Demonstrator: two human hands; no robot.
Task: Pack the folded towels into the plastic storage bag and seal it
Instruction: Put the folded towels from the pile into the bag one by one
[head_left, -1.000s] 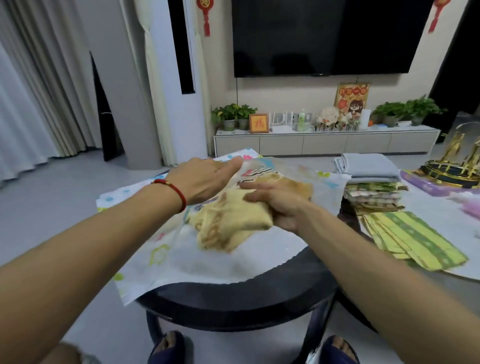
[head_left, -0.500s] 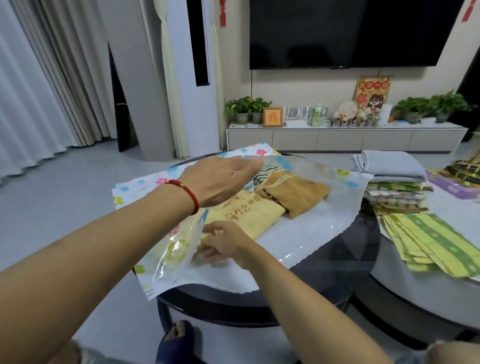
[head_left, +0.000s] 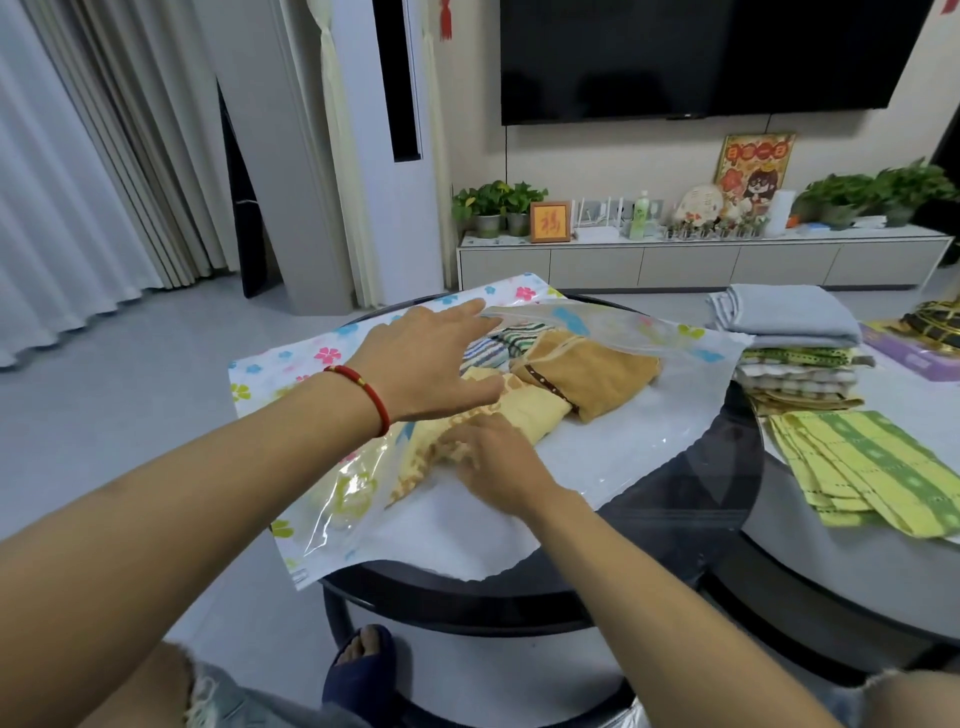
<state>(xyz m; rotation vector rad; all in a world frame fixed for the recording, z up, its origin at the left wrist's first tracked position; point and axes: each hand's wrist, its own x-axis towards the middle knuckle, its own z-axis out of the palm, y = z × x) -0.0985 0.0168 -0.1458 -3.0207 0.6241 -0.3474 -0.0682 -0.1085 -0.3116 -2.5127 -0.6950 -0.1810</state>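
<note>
A: While the left hand (head_left: 431, 364) lies flat with fingers straight along the raised upper sheet of the plastic storage bag (head_left: 322, 358), what's it doing there?

B: Holding the mouth up, I'd judge, so there's a gap to work in. The bag lies across the round dark table (head_left: 691, 499), flowered side to the left, open edge towards the person.

A: And the right hand (head_left: 493, 462)?

B: Just beside the left and lower, reaching inside the mouth. Its fingers rest on the pale yellow towel (head_left: 519, 410), somewhat bent; whether they pinch the cloth or only push it I cannot tell. The wrist is low and the forearm comes in from the near right.

A: Why there?

B: Probably to slide that towel deeper, next to the others. A striped towel (head_left: 493, 348) sits farthest in, and a tan towel (head_left: 597, 374) with a brown trim lies to the right of the yellow one, touching it.

A: Anything not packed yet?

B: Further right, outside the bag, a stack of folded towels (head_left: 795, 353) with a grey one on top, and green-and-yellow cloths (head_left: 872, 467) fanned out near it. The seal isn't closed.
</note>
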